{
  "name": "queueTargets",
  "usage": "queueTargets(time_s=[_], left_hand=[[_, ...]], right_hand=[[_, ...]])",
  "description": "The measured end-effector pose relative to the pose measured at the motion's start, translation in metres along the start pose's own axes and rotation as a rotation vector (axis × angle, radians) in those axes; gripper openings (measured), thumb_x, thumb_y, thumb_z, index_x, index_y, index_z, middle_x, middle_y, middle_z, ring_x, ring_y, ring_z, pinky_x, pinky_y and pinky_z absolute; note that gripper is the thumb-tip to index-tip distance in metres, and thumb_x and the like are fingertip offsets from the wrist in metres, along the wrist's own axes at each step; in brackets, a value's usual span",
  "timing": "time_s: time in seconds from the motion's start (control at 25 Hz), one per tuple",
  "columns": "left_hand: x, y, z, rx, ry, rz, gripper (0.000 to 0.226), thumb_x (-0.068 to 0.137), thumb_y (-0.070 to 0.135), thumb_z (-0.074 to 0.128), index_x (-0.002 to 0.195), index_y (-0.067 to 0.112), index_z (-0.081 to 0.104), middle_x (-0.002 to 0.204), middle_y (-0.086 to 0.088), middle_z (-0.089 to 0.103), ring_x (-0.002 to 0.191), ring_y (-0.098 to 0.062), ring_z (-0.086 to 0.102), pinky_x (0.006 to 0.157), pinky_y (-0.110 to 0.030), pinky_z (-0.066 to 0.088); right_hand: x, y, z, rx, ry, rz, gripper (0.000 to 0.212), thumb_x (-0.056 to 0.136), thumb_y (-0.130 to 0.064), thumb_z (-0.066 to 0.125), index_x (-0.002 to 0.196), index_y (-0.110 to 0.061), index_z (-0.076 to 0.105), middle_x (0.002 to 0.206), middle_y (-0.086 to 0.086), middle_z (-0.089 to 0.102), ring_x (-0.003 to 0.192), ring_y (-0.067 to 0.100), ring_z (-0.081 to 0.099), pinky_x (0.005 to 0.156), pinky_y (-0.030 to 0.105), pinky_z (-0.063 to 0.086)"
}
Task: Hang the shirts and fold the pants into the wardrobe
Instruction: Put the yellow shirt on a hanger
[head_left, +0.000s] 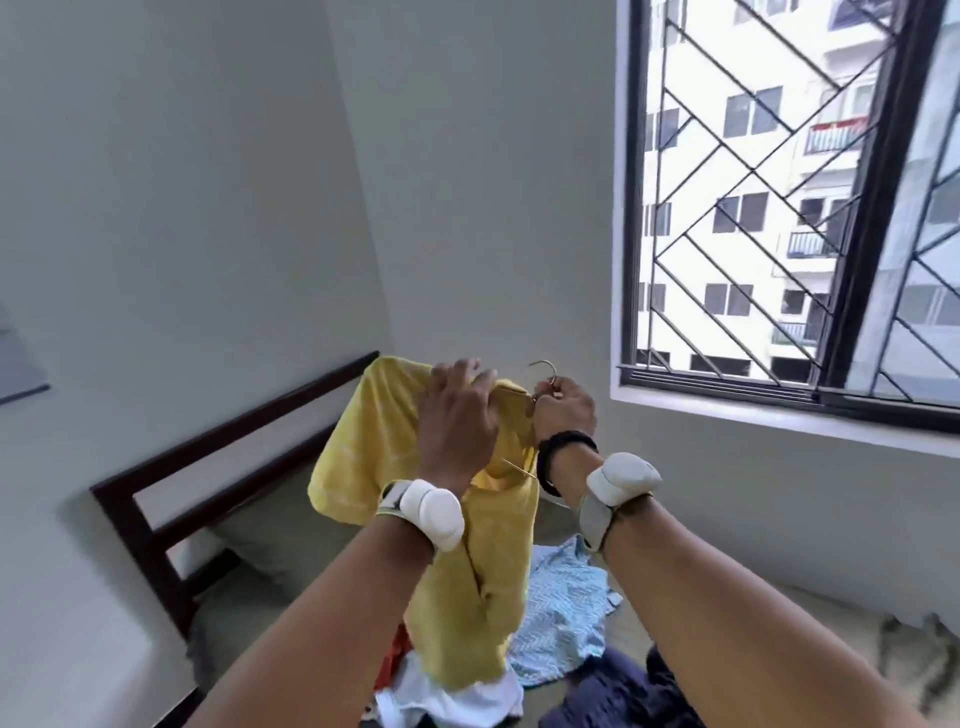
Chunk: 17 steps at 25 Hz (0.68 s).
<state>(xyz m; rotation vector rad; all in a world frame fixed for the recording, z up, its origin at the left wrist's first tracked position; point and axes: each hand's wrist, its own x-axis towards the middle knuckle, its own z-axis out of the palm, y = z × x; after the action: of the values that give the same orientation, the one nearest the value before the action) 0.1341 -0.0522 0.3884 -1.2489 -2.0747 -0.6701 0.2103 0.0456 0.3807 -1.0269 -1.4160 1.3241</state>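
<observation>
Yellow, soft and light, the shirt (363, 447) is held up above the bed (234, 428); slipping off the thin wire hanger (546, 370) is likely. Its collar is gripped by the left hand (457, 415), while the hanger's neck, judged the surest hold, is pinched by the right hand (566, 408).

Left arm: bare, reaching up from the bottom.
Left wrist: wears a white band (434, 512).
Left hand (457, 421): back faces us, fingers bent over the top of the yellow shirt (363, 447), holding it.
Right arm: bare, reaching up beside the left.
Right wrist: wears a second white band (621, 475) and a black bracelet (563, 444).
Right hand (566, 405): fingers curled, pinching the hanger (546, 370) under its hook.
Both hands: up high, close together.
</observation>
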Motion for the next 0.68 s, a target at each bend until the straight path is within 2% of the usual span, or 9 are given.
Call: queueTargets(time_s=[0.08, 0.16, 0.2, 0.32, 0.4, 0.52, 0.56, 0.6, 0.68], left_hand=[[0.005, -0.002, -0.008, -0.050, -0.020, -0.009, 0.026, 0.089, 0.014, 0.044, 0.100, 0.013, 0.067, 0.105, -0.007, 0.067, 0.099, -0.029, 0.060, 0.083, -0.037, 0.047], [0.002, 0.008, -0.016, -0.050, -0.025, -0.035, 0.016, 0.088, 0.017, 0.045, 0.081, 0.016, 0.059, 0.087, -0.005, 0.067, 0.081, -0.028, 0.061, 0.067, -0.034, 0.043], [-0.001, 0.009, -0.020, -0.001, -0.016, -0.038, 0.017, 0.088, 0.020, 0.044, 0.077, 0.019, 0.056, 0.082, -0.004, 0.067, 0.077, -0.028, 0.062, 0.067, -0.034, 0.043], [0.006, -0.002, -0.032, 0.192, -0.112, -0.101, 0.033, 0.093, 0.036, 0.033, 0.080, 0.021, 0.059, 0.081, -0.003, 0.070, 0.078, -0.028, 0.066, 0.086, -0.045, 0.041], [0.018, -0.005, -0.042, 0.150, -0.174, -0.197, 0.046, 0.094, 0.051, 0.029, 0.088, 0.019, 0.063, 0.089, -0.007, 0.072, 0.087, -0.031, 0.066, 0.089, -0.047, 0.036], [0.030, 0.000, -0.053, 0.055, -0.109, -0.362, 0.064, 0.083, 0.075, 0.035, 0.072, 0.017, 0.060, 0.082, -0.005, 0.069, 0.082, -0.032, 0.062, 0.085, -0.044, 0.046], [0.032, 0.001, -0.057, 0.034, -0.075, -0.406, 0.069, 0.078, 0.079, 0.037, 0.067, 0.015, 0.059, 0.075, -0.003, 0.065, 0.076, -0.031, 0.059, 0.079, -0.042, 0.048], [0.036, -0.001, -0.059, -0.003, -0.050, -0.448, 0.070, 0.075, 0.080, 0.039, 0.064, 0.014, 0.059, 0.072, -0.002, 0.063, 0.071, -0.030, 0.058, 0.072, -0.039, 0.048], [0.042, -0.008, -0.064, -0.103, -0.043, -0.522, 0.065, 0.076, 0.073, 0.045, 0.060, 0.012, 0.060, 0.068, -0.003, 0.063, 0.068, -0.031, 0.057, 0.061, -0.033, 0.040]], right_hand=[[-0.012, -0.011, 0.013, 0.027, -0.010, 0.021, 0.012, 0.079, -0.025, 0.056, 0.069, -0.024, 0.062, 0.076, 0.000, 0.068, 0.083, 0.029, 0.064, 0.082, 0.038, 0.054], [-0.020, -0.016, 0.022, 0.041, -0.060, 0.019, 0.011, 0.076, -0.022, 0.057, 0.067, -0.024, 0.064, 0.072, -0.002, 0.067, 0.080, 0.028, 0.064, 0.079, 0.038, 0.055], [-0.023, -0.016, 0.024, 0.071, -0.110, 0.016, 0.011, 0.073, -0.021, 0.057, 0.068, -0.025, 0.066, 0.072, -0.002, 0.068, 0.079, 0.027, 0.066, 0.077, 0.038, 0.056], [-0.030, -0.019, 0.027, 0.093, -0.250, -0.092, 0.016, 0.072, -0.010, 0.058, 0.068, -0.023, 0.068, 0.072, -0.002, 0.069, 0.073, 0.021, 0.065, 0.069, 0.035, 0.057], [-0.027, -0.024, 0.028, 0.090, -0.290, -0.189, 0.022, 0.075, -0.003, 0.056, 0.069, -0.020, 0.068, 0.069, -0.001, 0.067, 0.068, 0.020, 0.062, 0.064, 0.036, 0.055], [-0.027, -0.032, 0.030, 0.185, -0.417, -0.263, 0.021, 0.076, 0.000, 0.051, 0.075, -0.012, 0.068, 0.065, 0.004, 0.065, 0.063, 0.022, 0.061, 0.061, 0.042, 0.054], [-0.027, -0.035, 0.028, 0.197, -0.407, -0.293, 0.022, 0.074, -0.001, 0.052, 0.081, -0.014, 0.068, 0.074, 0.005, 0.068, 0.071, 0.023, 0.064, 0.068, 0.047, 0.056], [-0.025, -0.036, 0.024, 0.186, -0.340, -0.339, 0.028, 0.072, -0.004, 0.056, 0.092, -0.020, 0.067, 0.091, 0.003, 0.070, 0.086, 0.021, 0.065, 0.080, 0.046, 0.055], [-0.016, -0.028, 0.008, 0.057, -0.034, -0.370, 0.051, 0.073, -0.015, 0.066, 0.120, -0.028, 0.054, 0.125, -0.003, 0.055, 0.118, 0.016, 0.050, 0.098, 0.037, 0.040]])
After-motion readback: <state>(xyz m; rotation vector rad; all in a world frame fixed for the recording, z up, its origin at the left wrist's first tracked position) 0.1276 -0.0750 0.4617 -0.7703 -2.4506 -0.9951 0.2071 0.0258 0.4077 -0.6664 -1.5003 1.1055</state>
